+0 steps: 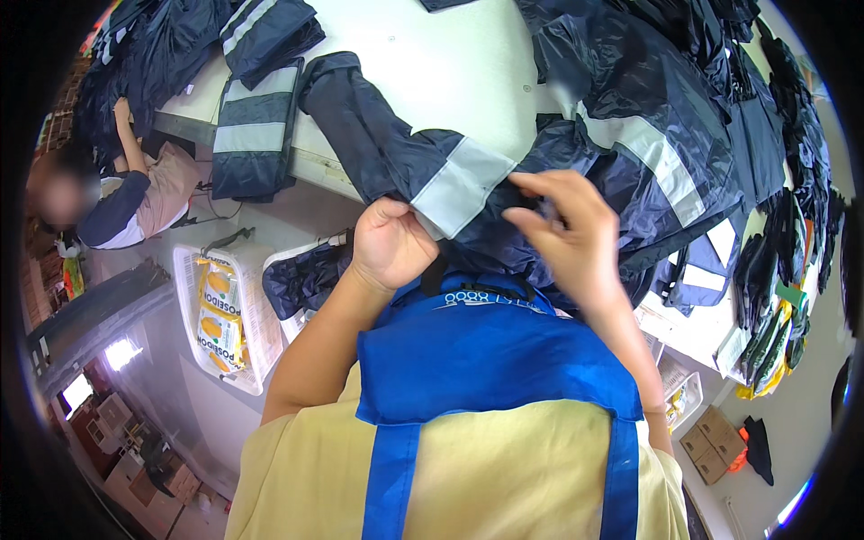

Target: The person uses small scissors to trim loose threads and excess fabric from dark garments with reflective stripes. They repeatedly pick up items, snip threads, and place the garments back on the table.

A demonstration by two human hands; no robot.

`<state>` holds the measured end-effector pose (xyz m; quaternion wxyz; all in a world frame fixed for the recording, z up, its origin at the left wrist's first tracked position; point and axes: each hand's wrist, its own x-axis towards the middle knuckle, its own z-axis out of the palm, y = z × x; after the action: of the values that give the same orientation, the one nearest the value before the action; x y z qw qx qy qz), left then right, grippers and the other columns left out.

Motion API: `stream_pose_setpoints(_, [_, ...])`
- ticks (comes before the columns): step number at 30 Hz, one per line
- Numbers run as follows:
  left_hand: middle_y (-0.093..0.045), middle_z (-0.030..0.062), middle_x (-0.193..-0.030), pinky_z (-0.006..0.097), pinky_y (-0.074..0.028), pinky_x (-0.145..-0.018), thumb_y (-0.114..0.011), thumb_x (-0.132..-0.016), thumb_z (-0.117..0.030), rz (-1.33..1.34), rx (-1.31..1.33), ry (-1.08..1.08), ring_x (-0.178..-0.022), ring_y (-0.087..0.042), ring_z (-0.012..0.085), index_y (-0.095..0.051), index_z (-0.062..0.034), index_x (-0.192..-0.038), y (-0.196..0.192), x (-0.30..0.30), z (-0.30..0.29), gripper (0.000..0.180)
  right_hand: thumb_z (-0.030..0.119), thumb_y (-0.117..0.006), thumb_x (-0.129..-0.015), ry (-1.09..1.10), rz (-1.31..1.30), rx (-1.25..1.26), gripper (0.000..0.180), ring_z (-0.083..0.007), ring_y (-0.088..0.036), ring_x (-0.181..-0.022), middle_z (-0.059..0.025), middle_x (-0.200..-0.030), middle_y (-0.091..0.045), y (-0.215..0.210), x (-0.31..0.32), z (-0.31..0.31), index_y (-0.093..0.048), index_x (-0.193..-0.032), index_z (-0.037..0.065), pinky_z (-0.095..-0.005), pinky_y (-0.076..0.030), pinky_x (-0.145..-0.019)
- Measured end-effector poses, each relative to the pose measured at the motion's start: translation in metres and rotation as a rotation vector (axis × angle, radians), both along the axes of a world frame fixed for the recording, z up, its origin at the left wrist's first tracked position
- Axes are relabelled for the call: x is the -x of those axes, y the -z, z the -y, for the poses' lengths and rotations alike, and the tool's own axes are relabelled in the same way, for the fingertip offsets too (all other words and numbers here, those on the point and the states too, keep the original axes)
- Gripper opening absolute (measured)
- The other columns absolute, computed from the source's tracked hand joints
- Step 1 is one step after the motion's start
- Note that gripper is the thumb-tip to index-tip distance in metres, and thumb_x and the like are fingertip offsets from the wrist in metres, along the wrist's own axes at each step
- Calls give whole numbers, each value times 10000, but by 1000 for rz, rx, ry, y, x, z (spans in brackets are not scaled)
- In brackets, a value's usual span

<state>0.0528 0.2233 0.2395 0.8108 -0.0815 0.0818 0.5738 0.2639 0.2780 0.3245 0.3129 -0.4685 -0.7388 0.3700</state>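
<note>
Both hands (pixel 486 229) pinch glossy navy jacket (pixel 432 162), grey reflective band (pixel 461 184).

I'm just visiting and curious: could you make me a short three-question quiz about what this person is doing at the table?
1. True or false: both hands grip the navy garment.
2. What colour is the stripe beside the left hand? A red, B grey, C green.
3. Fill in: the garment lies partly on a ____ table.

Key: 1 true: the right hand pinches the fabric too. 2 B. 3 white.
</note>
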Motion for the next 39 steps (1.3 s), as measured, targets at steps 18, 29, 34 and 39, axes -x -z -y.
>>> stream_pose_setpoints(18, [-461,170,-1381,478,-257,-1115,-479,-848,-251,-278,-62,-62,-1287,-421,335,-422,13,-1346,7,2,-1,566,262,-505,-962,-52,-233,698,307,-76,-477,-563,-24,-698,-588,9,-73,-7,-619,-935,-22,-227,-367,-522])
stream_pose_setpoints(29, [-574,198,-1100,455,-439,-940,-528,-897,-375,-763,-467,323,-1039,-555,308,-458,-1,-1242,28,15,16,513,152,-654,-855,466,-327,653,168,-34,-436,-508,-26,-692,-595,60,-50,-22,-622,-857,-13,-191,-335,-472])
stream_pose_setpoints(34, [-609,180,-975,449,-463,-882,-523,-893,-356,-833,-418,277,-931,-585,289,-514,19,-1143,7,23,20,451,112,-613,-862,532,-470,708,108,-26,-391,-454,-1,-667,-555,55,-55,-20,-614,-877,5,-177,-300,-409])
stream_pose_setpoints(39, [-634,131,-878,439,-478,-838,-487,-912,-289,-765,-394,185,-847,-601,248,-582,13,-1004,-19,29,5,329,84,-620,-880,709,-278,140,122,-24,-381,-476,0,-729,-561,54,-90,-17,-621,-985,24,-180,-296,-433])
